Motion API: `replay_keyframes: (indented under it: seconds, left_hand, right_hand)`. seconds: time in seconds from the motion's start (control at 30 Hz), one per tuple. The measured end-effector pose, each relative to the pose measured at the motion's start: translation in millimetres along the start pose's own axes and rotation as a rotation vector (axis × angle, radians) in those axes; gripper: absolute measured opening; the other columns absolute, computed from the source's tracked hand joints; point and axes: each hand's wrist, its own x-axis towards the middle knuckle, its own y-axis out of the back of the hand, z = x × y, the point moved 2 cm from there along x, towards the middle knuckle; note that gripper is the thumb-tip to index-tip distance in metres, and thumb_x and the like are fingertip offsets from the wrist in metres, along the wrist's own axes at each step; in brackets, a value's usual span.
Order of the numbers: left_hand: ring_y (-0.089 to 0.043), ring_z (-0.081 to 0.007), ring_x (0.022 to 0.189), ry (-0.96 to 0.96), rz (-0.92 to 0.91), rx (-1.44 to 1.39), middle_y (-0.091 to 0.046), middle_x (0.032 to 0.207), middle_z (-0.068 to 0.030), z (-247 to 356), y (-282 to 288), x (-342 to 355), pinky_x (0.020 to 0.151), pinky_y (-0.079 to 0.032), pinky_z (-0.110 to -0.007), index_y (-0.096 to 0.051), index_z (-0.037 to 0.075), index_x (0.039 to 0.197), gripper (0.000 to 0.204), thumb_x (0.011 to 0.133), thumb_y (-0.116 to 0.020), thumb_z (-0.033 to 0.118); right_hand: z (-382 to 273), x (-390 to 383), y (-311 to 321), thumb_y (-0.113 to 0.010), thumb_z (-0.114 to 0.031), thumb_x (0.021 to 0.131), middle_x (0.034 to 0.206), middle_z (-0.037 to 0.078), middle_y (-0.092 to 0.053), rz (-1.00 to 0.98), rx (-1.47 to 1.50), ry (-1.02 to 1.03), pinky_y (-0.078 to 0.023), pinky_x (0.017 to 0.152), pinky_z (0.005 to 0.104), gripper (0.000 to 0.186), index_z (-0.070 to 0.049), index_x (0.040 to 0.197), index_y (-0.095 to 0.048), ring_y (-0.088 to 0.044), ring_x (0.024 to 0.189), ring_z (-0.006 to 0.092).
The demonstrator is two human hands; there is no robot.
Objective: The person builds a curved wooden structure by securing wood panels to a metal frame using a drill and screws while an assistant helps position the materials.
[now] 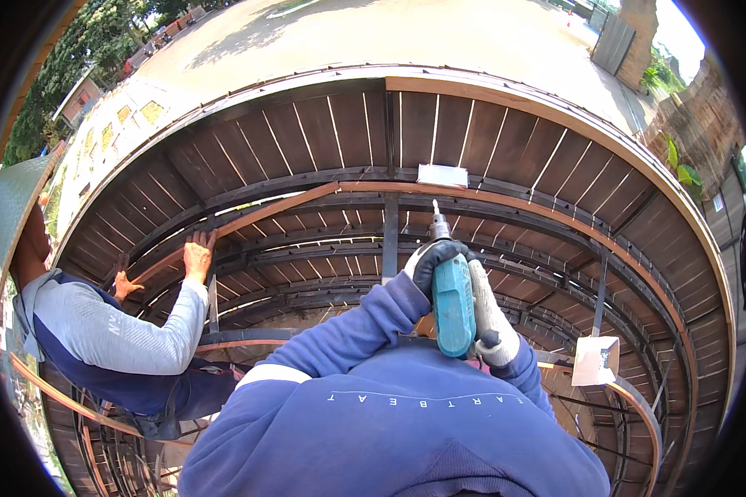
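Note:
A teal power drill (454, 308) is held in front of my chest, its silver chuck (440, 228) and bit pointing away from me toward a curved wooden rail (522, 201). My left hand (427, 263), in a dark and white glove, is closed round the drill's front just behind the chuck. Along the drill's right side lies my right hand (493, 319) in a pale glove, closed on the tool with its fingers partly hidden behind the body. The bit's tip appears just short of the rail, below a small white box (442, 176) on the structure; contact cannot be made out.
At left, a co-worker (116, 323) in grey and navy rests both hands on the rail. Dark curved slats (298, 137) and metal uprights (389, 236) surround me. An open white box (595, 360) sits on a lower rail at right. Paved ground (373, 37) lies beyond.

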Motion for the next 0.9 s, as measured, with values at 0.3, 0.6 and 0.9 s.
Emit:
replay_keyframes:
  seconds: [0.3,0.6,0.9]
  left_hand:
    - [-0.067,-0.0178,0.11,0.035,0.154,0.58,-0.065,0.12,-0.0082,14,32,-76,0.095,-0.058,-0.034,-0.056,0.006,0.135,0.051,0.097,-0.074,0.036]
    - [-0.073,-0.0233,0.089,0.209,0.306,0.088,-0.07,0.106,-0.011,-3,92,-150,0.081,-0.064,-0.039,-0.059,0.003,0.129,0.044,0.094,-0.075,0.025]
    - [-0.075,-0.0358,0.089,-0.005,0.459,0.096,-0.071,0.102,-0.0177,-5,183,-205,0.08,-0.065,-0.052,-0.058,0.003,0.124,0.042,0.091,-0.074,0.023]
  right_hand:
    - [60,10,-47,-0.074,-0.002,0.077,0.151,0.015,-0.048,0.192,-0.213,0.013,-0.044,0.112,0.0365,0.101,-0.003,0.164,-0.022,-0.049,0.138,0.0234]
    - [94,-11,-119,-0.08,-0.029,0.08,0.147,0.034,-0.052,0.226,-0.874,-0.243,-0.049,0.109,0.0415,0.113,0.001,0.165,-0.011,-0.061,0.129,0.0431]
    - [108,-67,-105,-0.08,-0.014,0.08,0.127,0.019,-0.068,0.285,-0.909,-0.266,-0.055,0.101,0.0379,0.083,-0.005,0.155,-0.045,-0.068,0.115,0.0263]
